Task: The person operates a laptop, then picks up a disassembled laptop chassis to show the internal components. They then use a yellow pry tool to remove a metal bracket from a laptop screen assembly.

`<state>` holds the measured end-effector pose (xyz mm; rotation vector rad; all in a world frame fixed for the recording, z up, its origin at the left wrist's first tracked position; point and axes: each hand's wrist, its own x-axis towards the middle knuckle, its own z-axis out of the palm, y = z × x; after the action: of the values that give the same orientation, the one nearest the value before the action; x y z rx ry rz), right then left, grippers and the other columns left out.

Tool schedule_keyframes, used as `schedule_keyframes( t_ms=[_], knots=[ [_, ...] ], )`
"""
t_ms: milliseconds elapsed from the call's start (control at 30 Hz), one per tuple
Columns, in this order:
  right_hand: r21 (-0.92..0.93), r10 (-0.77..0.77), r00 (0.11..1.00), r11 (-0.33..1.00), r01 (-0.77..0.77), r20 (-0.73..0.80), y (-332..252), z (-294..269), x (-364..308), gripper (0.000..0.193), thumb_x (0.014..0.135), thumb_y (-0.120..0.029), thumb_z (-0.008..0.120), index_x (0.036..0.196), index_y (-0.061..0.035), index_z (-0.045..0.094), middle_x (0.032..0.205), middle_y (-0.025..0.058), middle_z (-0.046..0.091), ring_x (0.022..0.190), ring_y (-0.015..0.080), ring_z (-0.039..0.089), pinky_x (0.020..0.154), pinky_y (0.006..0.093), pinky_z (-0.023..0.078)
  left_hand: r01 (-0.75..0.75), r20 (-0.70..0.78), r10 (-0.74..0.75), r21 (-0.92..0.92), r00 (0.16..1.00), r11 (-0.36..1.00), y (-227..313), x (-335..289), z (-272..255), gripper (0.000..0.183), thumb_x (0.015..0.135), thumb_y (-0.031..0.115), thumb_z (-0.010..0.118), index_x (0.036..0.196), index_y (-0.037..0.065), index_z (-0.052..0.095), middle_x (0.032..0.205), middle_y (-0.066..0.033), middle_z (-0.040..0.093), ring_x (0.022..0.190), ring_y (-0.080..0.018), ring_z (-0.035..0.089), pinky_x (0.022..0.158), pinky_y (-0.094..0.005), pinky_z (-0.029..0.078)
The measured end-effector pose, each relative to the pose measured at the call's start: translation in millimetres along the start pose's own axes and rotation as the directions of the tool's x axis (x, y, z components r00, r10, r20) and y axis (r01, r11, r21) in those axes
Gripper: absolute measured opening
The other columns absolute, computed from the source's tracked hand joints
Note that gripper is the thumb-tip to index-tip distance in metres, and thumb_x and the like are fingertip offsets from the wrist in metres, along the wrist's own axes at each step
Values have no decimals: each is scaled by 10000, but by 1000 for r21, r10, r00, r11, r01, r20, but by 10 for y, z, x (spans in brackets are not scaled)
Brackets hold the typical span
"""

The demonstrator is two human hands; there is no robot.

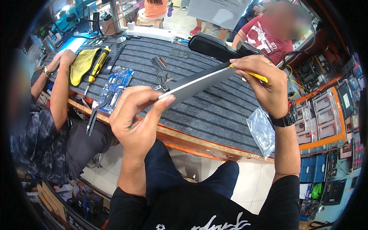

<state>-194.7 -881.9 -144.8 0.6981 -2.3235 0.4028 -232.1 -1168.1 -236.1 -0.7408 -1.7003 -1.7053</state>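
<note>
Above the mat (214, 119), left fingers (164, 103) pinch panel (200, 86).

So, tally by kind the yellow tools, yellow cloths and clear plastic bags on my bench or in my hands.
Yellow screwdriver: 1
Slim yellow tool, in your right hand: 1
Yellow cloth: 1
Clear plastic bag: 1
Total: 4

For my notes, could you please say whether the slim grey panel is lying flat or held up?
Held up: the grey panel slants above the striped mat, gripped by the left hand.
</note>
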Motion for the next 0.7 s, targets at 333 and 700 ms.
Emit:
schedule_keyframes(
  t_ms=[333, 700],
  knots=[
    [25, 24, 1000, 999, -24, -14, 24, 19, 2, 194, 881, -54, 804, 1072, -46, 773, 1024, 108, 789, 951, 286, 752, 854, 364, 587, 31, -40, -28, 101, 999, 994, 90, 3, 29, 235, 784, -48, 894, 946, -8, 729, 972, -101, 690, 870, -162, 675, 744, -294, 586],
    [44, 11, 999, 999, -9, -47, 88, 73, 99, 185, 892, -59, 784, 1074, -33, 762, 1033, 123, 776, 951, 318, 731, 855, 380, 567, -602, 600, 254, 498, 759, 624, 430, 389, 770, 615, 878, 155, 769, 1433, -26, 574, 1329, -160, 624, 1274, -325, 591, 1095, -502, 462]
  ],
)
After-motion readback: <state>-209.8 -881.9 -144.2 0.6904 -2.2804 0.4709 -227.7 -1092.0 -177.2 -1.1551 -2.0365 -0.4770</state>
